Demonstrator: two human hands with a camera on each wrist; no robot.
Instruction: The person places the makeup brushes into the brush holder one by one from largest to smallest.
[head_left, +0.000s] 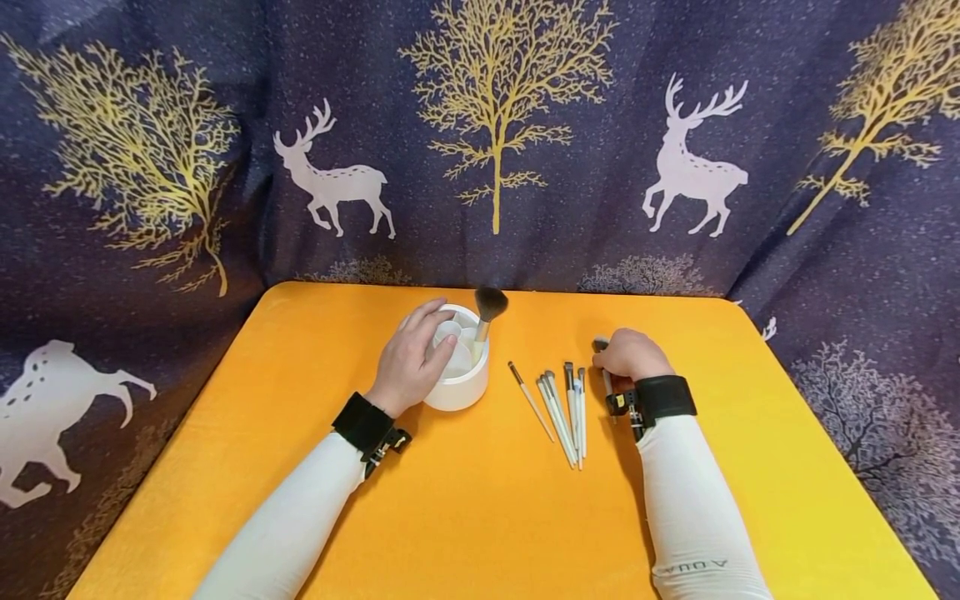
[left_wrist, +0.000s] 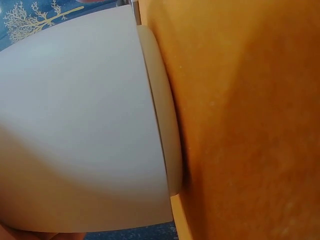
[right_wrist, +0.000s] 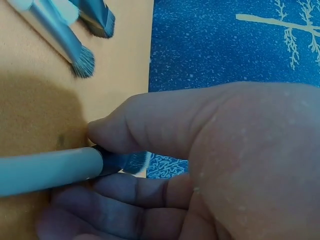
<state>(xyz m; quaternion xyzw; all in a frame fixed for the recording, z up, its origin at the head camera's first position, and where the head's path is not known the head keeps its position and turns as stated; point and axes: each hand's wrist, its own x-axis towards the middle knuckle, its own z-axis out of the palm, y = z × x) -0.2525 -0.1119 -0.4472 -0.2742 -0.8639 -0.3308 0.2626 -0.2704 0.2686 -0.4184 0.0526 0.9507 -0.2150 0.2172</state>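
Note:
My left hand holds the white round brush holder, its fingers over the rim and the thumb at the near side. Dividers split the holder inside. One large fluffy makeup brush stands in it, dark bristles up. In the left wrist view the holder's smooth wall fills much of the picture. Over on the right, my right hand pinches a makeup brush near its dark ferrule, between thumb and fingers. That brush has a pale handle, which points back toward me beneath the wrist.
Several small makeup brushes lie side by side between the hands, bristles away from me. A thin brush lies slanted at their left. All rest on an orange-covered table. Behind it hangs a dark curtain with deer and trees.

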